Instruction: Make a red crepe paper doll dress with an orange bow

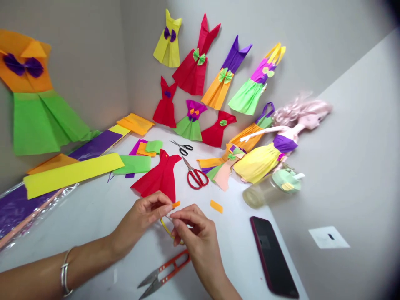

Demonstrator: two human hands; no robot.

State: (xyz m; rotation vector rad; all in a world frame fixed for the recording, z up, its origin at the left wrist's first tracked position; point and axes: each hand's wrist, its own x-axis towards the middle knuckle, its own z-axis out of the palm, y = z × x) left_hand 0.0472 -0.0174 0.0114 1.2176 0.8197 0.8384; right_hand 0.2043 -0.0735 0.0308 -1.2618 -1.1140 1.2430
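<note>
My left hand (153, 208) is closed in a pinch on a small orange paper piece (176, 204), whose end pokes out past the fingertips. Facing it, my right hand (193, 229) has its thumb and forefinger pressed together. A thin yellow strip (166, 226) curves below the fingertips of both hands and runs under my right fingers. What exactly the right fingertips pinch is too small to tell. Just beyond my left hand lies a red paper dress (160, 173). Orange thread snips (168, 271) rest on the table under my right hand.
Red-handled scissors (197, 178), black scissors (183, 148) and an orange scrap (216, 206) lie on the table (103, 216). A phone (273, 258), jar (262, 191) and doll (275, 146) are at right. Coloured sheets (75, 175) spread left; paper dresses (195, 62) hang behind.
</note>
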